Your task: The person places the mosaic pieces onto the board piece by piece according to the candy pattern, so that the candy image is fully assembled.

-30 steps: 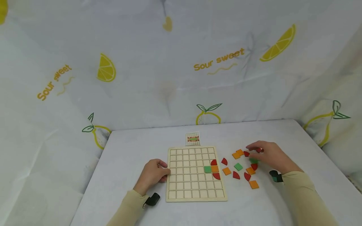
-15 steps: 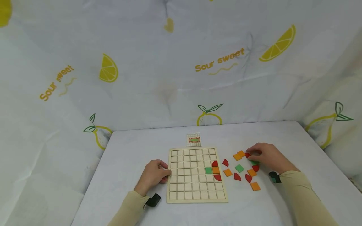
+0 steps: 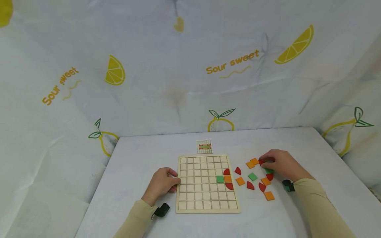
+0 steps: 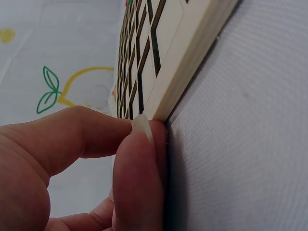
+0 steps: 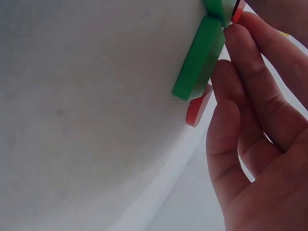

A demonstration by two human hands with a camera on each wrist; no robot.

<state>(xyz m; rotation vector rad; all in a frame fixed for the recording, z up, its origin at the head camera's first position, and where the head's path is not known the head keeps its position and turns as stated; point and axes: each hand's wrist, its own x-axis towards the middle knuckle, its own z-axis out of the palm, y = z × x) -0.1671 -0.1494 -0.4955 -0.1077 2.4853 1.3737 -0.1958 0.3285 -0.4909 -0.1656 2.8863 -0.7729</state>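
Observation:
My left hand (image 3: 162, 183) grips the left edge of a pale wooden grid board (image 3: 194, 196), thumb and fingers at its rim in the left wrist view. On the board's right side sit a green square tile (image 3: 220, 179), an orange square tile (image 3: 227, 178) and two red quarter-circle tiles. To the right of the board, my right hand (image 3: 282, 162) pinches another red quarter-circle tile (image 3: 261, 162) between thumb and fingertips. Under that hand lie a green tile (image 5: 197, 62) and a red tile (image 5: 198, 108), partly covered in the head view.
Loose tiles are scattered between board and right hand, among them a green square (image 3: 252, 177), an orange square (image 3: 269, 196) and a red quarter-circle (image 3: 250, 185). A small pattern card (image 3: 204, 146) lies behind the board. A lemon-print cloth (image 3: 166, 82) hangs behind the table.
My right hand has lowered slightly and its thumb and fingers have come together on a red quarter-circle tile. The left hand stays at the board's edge.

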